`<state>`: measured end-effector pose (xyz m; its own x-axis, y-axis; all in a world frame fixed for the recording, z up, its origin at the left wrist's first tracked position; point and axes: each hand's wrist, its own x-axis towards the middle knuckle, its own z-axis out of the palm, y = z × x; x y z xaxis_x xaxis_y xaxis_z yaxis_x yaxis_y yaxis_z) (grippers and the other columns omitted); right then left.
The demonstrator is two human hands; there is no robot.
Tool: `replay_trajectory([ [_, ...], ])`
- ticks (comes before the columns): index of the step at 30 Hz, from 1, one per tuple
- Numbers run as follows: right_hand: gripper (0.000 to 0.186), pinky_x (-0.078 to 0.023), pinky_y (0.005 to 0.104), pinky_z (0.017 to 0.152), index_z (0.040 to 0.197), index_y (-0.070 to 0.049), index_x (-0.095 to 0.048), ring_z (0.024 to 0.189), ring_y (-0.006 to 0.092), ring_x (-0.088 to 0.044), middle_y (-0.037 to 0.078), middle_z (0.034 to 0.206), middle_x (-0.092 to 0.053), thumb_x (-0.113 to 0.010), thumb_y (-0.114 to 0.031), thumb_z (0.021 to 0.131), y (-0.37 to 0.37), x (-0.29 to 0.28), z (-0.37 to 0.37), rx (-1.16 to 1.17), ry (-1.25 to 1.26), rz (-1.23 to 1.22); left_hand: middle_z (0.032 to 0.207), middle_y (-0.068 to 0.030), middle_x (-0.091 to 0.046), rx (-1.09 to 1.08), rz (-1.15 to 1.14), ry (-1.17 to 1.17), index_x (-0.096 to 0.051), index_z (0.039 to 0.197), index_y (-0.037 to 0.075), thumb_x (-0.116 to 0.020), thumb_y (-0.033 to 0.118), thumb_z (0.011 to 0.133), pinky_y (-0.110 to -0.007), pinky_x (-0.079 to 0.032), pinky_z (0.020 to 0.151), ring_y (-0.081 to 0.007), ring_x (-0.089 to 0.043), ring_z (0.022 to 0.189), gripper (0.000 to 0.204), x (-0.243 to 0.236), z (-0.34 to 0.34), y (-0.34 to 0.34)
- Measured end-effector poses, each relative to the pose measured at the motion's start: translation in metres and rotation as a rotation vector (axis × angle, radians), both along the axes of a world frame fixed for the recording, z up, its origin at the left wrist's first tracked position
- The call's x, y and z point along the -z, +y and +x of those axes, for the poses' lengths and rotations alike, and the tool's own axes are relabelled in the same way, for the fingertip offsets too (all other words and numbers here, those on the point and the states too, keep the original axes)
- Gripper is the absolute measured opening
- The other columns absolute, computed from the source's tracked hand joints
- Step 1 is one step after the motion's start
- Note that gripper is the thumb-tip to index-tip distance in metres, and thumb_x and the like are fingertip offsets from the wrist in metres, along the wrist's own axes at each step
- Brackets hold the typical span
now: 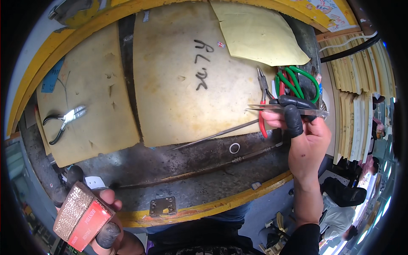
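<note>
My left hand (pixel 111 234), with black covers on some fingers, grips a block (pixel 83 216) at the lower left. The block has a bumpy brownish-gold face and a red printed side. Over the right part of the bench, my right hand (pixel 307 138) is closed on metal tweezers (pixel 260 107), whose points face left. Black covers also sit on its thumb and a finger. Just beyond the tweezers lie red-handled pliers (pixel 263 85), partly hidden by the tweezers and fingers. A thin metal rod (pixel 216 134) and a white ring (pixel 234 148) lie left of this hand.
Black-handled pliers (pixel 66 120) rest on a stained sheet (pixel 91 85) at left. A larger marked sheet (pixel 170 97) covers the middle, overlapped by a yellow sheet (pixel 259 34). Green-handled tools (pixel 316 87) lie at right. Stacked boards (pixel 350 70) stand beyond the bench's yellow edge (pixel 204 211).
</note>
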<state>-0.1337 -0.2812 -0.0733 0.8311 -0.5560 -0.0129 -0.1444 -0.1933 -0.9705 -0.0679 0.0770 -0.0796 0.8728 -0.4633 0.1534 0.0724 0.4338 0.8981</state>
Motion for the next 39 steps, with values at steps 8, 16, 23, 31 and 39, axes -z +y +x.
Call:
replay_trajectory([
  [8,0.019,-0.055,0.0333,0.087,0.113,0.009,-0.059,0.095,0.0256,-0.071,0.019,0.101,-0.070,-0.058,0.003,0.095,0.002,-0.002,-0.004,-0.040,0.063,-0.184,0.141,-0.0256,-0.047,-0.017,0.008,-0.003,-0.029,0.146,-0.008,-0.070,0.007,0.082,-0.043,-0.049,0.102,-0.0395,-0.053,0.127,0.078,-0.001,0.000,-0.001],
  [16,0.021,-0.054,0.0290,0.073,0.097,0.004,-0.069,0.082,0.0216,-0.070,0.013,0.092,-0.072,-0.075,0.007,0.077,0.006,-0.020,-0.015,-0.160,0.050,-0.543,0.140,-0.0281,-0.046,-0.207,0.053,0.098,-0.027,0.146,-0.009,-0.069,0.007,0.082,-0.044,-0.048,0.103,-0.0397,-0.053,0.126,0.078,0.000,-0.010,0.004],
  [23,0.025,-0.054,0.0294,0.071,0.098,0.002,-0.071,0.078,0.0268,-0.070,0.013,0.088,-0.071,-0.071,0.010,0.074,-0.001,-0.025,-0.027,-0.361,0.206,-0.449,0.144,-0.0271,-0.043,-0.012,-0.024,0.019,-0.027,0.146,-0.009,-0.068,0.006,0.083,-0.046,-0.044,0.108,-0.0402,-0.049,0.130,0.077,0.003,0.002,-0.001],
  [31,0.025,-0.053,0.0298,0.069,0.098,0.002,-0.071,0.076,0.0256,-0.069,0.013,0.088,-0.070,-0.066,0.013,0.076,-0.009,-0.014,-0.014,-0.370,0.141,-0.570,0.145,-0.0272,-0.040,-0.164,0.096,0.079,-0.025,0.147,-0.009,-0.065,0.003,0.083,-0.046,-0.042,0.110,-0.0414,-0.046,0.132,0.076,-0.001,0.000,-0.002],
  [39,0.015,-0.052,0.0270,0.073,0.096,0.003,-0.071,0.081,0.0177,-0.068,0.010,0.089,-0.071,-0.070,0.004,0.080,-0.008,-0.011,-0.010,-0.354,0.147,-0.586,0.146,-0.0272,-0.039,-0.237,0.083,-0.002,-0.026,0.147,-0.009,-0.066,0.005,0.082,-0.045,-0.047,0.102,-0.0436,-0.048,0.129,0.077,0.002,-0.006,-0.003],
])
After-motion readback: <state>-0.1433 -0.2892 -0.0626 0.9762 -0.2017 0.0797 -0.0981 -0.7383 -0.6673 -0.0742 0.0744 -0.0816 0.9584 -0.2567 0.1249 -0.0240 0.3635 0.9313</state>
